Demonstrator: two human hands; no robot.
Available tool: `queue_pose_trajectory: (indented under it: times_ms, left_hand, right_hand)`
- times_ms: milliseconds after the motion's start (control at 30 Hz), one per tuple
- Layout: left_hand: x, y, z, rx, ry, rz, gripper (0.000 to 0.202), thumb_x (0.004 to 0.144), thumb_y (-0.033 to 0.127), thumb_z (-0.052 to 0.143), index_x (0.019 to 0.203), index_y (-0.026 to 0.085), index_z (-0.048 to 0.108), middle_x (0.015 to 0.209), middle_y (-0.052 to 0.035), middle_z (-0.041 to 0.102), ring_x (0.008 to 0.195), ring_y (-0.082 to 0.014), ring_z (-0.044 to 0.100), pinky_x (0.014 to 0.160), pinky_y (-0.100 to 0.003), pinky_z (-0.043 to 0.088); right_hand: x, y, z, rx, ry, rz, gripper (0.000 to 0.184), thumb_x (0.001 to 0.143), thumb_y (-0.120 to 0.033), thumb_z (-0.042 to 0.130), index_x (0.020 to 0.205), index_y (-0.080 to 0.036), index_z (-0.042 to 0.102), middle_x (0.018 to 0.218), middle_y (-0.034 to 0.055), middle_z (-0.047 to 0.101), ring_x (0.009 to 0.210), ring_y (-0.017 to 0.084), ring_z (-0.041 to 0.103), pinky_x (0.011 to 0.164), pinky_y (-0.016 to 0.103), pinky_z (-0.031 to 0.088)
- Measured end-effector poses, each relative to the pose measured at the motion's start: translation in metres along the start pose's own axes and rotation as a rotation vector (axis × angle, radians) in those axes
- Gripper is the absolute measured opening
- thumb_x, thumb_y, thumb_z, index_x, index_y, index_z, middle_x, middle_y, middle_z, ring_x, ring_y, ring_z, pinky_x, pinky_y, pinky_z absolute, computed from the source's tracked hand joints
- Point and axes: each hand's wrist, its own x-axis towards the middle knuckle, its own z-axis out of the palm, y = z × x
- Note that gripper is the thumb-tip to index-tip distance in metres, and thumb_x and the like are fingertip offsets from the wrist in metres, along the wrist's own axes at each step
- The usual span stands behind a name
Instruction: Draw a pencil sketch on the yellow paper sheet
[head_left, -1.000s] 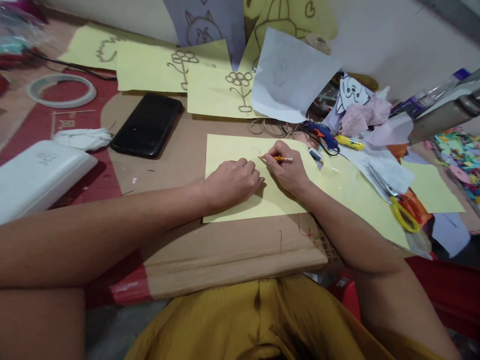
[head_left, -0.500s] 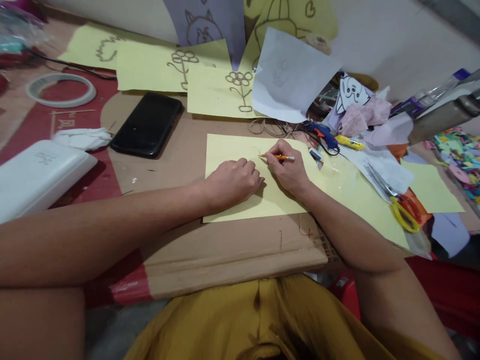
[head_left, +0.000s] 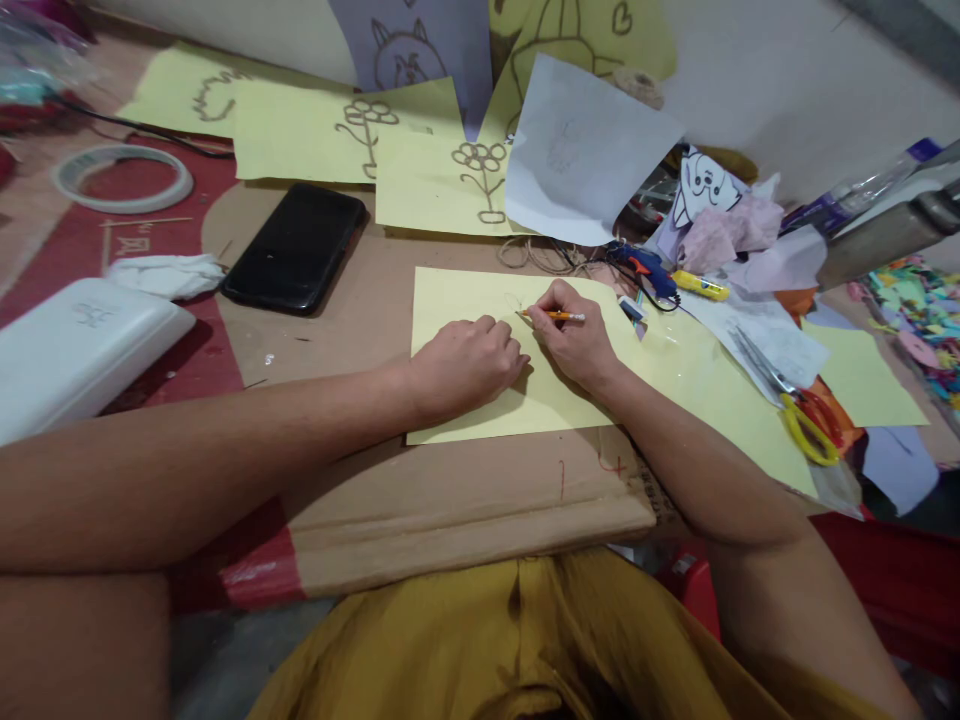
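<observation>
A sheet of yellow paper lies on the cardboard in front of me, with faint pencil lines near its upper middle. My right hand is closed around an orange pencil, whose tip meets the sheet just below those lines. On the left part of the same sheet rests my left hand, palm down, its fingers curled in together and nothing seen in them. A small dark-and-white eraser-like block lies just beyond my right hand.
A black phone, a tape roll and a white box-like device lie to the left. Behind are yellow flower drawings and a white sheet. Rightward lie a blue glue gun, yellow cutter and scissors.
The pencil's back end has shifted slightly left as my right hand makes a tiny movement. My left hand and the paper stay in place.
</observation>
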Motion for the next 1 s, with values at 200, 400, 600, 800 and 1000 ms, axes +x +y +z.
queue_pose_trajectory:
  times_ms: [200,400,600,800,1000]
  left_hand:
    - [-0.0004,-0.0001,0.0012,0.039,-0.014,0.022,0.031,0.104,0.025,0.051,0.089,0.009,0.073,0.086,-0.0135,0.072,0.078,-0.0257,0.067,0.055,-0.032,0.036]
    - [0.0003,-0.0002,0.0002,0.035,-0.029,0.021,0.033,0.105,0.024,0.049,0.09,0.008,0.074,0.087,-0.0143,0.073,0.08,-0.0269,0.069,0.056,-0.033,0.037]
    - [-0.0001,0.0002,0.0003,0.03,-0.031,0.019,0.032,0.104,0.024,0.049,0.09,0.008,0.073,0.087,-0.0143,0.072,0.079,-0.0265,0.068,0.056,-0.033,0.037]
    - [-0.0001,-0.0006,0.0032,0.04,-0.003,0.03,0.033,0.104,0.025,0.05,0.088,0.008,0.073,0.085,-0.014,0.071,0.077,-0.0256,0.067,0.055,-0.032,0.035]
    - [-0.001,-0.0012,0.0063,0.055,0.041,0.036,0.032,0.103,0.025,0.052,0.086,0.008,0.073,0.083,-0.0132,0.071,0.075,-0.0251,0.067,0.055,-0.031,0.034]
  right_hand:
    - [-0.0001,0.0001,0.0006,0.011,0.007,0.018,0.023,0.093,-0.029,0.059,0.075,-0.024,0.047,0.068,-0.0036,0.054,0.062,0.012,0.047,0.063,0.031,0.037]
    - [-0.0012,0.0015,-0.0015,0.0,0.029,0.004,0.023,0.093,-0.029,0.059,0.074,-0.024,0.046,0.067,-0.0039,0.053,0.061,0.012,0.046,0.063,0.031,0.036]
    - [-0.0011,0.0002,-0.0005,-0.014,0.02,-0.002,0.022,0.093,-0.028,0.059,0.074,-0.024,0.047,0.067,-0.0037,0.054,0.061,0.012,0.046,0.063,0.031,0.037]
    - [-0.0002,-0.0002,0.0009,-0.003,0.021,-0.006,0.022,0.093,-0.03,0.059,0.074,-0.024,0.048,0.067,-0.0041,0.053,0.06,0.011,0.046,0.062,0.03,0.036]
    - [0.002,-0.0006,0.0018,0.001,0.011,0.008,0.023,0.093,-0.031,0.06,0.074,-0.024,0.047,0.067,-0.0039,0.054,0.062,0.012,0.046,0.063,0.03,0.037]
